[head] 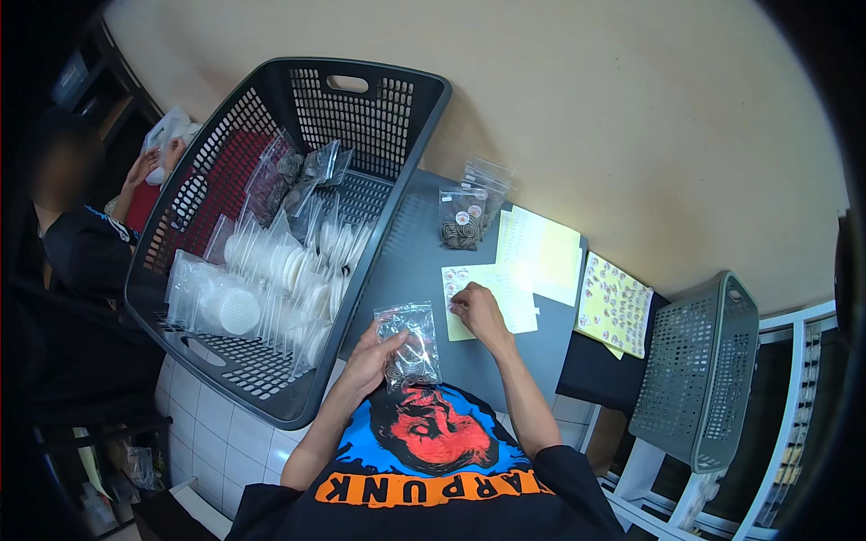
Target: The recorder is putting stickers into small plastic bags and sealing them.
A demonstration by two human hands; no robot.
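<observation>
My left hand [369,358] grips a clear zip bag [409,338] by its side, thumb across the front. Dark spiral coils show at the bag's lower end, close to my shirt. Over the left part of a yellow sticker sheet [487,314], my right hand [479,312] bends down with its fingertips bunched on the paper. Whether a sticker is between those fingers cannot be made out. Round stickers [457,274] remain along the sheet's left edge. Beyond it, several filled bags [463,220] of dark coils lean together, some bearing round stickers.
On my left, a large dark plastic basket [419,135] holds bags of white discs [291,270] and dark coils [291,172]. More sheets [541,250] lie on the grey table [413,264]; a stickered stack [612,304] is farther right, beside a green-grey basket [683,372]. Another person [81,270] is at far left.
</observation>
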